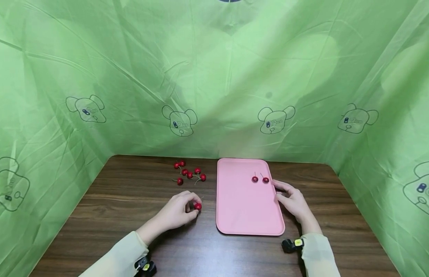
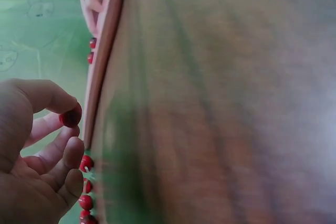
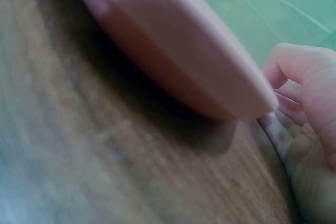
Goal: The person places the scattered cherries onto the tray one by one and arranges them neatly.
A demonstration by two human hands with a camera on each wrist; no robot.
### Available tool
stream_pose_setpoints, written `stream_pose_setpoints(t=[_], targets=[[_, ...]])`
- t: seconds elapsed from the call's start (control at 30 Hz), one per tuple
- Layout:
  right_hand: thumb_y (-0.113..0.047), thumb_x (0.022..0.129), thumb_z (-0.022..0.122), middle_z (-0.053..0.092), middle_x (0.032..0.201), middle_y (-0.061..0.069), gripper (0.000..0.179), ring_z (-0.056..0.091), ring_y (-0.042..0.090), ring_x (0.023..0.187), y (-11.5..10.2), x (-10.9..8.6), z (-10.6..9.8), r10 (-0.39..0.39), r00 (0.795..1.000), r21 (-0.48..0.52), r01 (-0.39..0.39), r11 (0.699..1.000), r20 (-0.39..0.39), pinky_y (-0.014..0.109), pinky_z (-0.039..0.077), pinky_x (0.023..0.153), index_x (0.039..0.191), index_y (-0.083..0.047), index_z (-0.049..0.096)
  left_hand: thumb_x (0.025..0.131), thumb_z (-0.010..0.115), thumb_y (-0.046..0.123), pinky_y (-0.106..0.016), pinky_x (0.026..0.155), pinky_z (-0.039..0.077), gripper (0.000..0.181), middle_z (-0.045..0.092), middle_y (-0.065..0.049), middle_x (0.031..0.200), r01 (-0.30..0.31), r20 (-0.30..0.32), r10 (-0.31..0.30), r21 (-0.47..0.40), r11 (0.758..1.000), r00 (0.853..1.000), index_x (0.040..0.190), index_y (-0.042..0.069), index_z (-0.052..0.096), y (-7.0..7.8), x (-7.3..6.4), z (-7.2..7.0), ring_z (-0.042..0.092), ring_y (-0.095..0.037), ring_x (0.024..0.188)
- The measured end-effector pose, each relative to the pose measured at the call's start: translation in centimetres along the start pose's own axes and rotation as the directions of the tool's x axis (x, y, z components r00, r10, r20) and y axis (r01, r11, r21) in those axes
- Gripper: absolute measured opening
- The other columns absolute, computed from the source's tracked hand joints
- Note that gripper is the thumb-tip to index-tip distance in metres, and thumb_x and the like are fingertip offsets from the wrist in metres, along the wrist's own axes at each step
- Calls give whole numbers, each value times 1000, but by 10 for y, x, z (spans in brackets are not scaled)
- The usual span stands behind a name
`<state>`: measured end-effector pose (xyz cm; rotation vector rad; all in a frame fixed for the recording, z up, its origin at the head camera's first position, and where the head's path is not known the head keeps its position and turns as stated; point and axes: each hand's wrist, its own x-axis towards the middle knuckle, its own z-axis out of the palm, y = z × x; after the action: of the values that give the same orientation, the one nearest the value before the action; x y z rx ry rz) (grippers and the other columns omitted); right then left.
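My left hand (image 1: 180, 209) pinches a red cherry (image 1: 198, 206) between thumb and finger, left of the pink tray (image 1: 247, 215). In the left wrist view that cherry (image 2: 70, 116) sits at the fingertips while the other fingers curl loosely below. My right hand (image 1: 295, 202) holds the tray by its right edge. Close up, its thumb and fingers meet the tray's rim (image 3: 210, 72); part of the contact is hidden. Two cherries with stems, one (image 1: 255, 179) and another (image 1: 265, 180), lie on the tray near that hand.
Several loose cherries (image 1: 190, 175) lie on the brown wooden table (image 1: 131, 192), beyond my left hand and left of the tray. Green fabric (image 1: 214, 84) printed with mouse-like heads surrounds the table at the back and sides.
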<state>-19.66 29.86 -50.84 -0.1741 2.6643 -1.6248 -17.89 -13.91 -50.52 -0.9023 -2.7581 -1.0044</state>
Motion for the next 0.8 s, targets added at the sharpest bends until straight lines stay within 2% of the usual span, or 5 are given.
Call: stream_pose_setpoints(t=[0.37,0.57,0.8], targets=[[0,94,65,56,144,24,50,63,42,120,0,0,0,-9,1000,3,9,1000,-2,13,50,86,143,1,55,83,75,13,-22,66,48,26,63,8,98,-6,-53,5,-32,999,999,106,21,68,15,28,-11,58,-6,68],[-1,94,65,56,144,24,50,62,42,121,0,-1,1,-10,1000,-3,10,1000,-2,13,49,86,143,1,54,82,75,12,-24,65,48,26,62,5,97,0,-68,-4,-61,998,998,105,22,69,21,49,-5,59,-11,70],[-1,95,65,56,143,25,49,61,43,121,-2,-2,1,-17,1000,-2,17,1000,-3,12,49,86,143,2,54,81,74,13,-23,66,48,25,63,1,97,36,-44,-38,-56,998,998,104,21,69,26,79,5,58,-7,71]])
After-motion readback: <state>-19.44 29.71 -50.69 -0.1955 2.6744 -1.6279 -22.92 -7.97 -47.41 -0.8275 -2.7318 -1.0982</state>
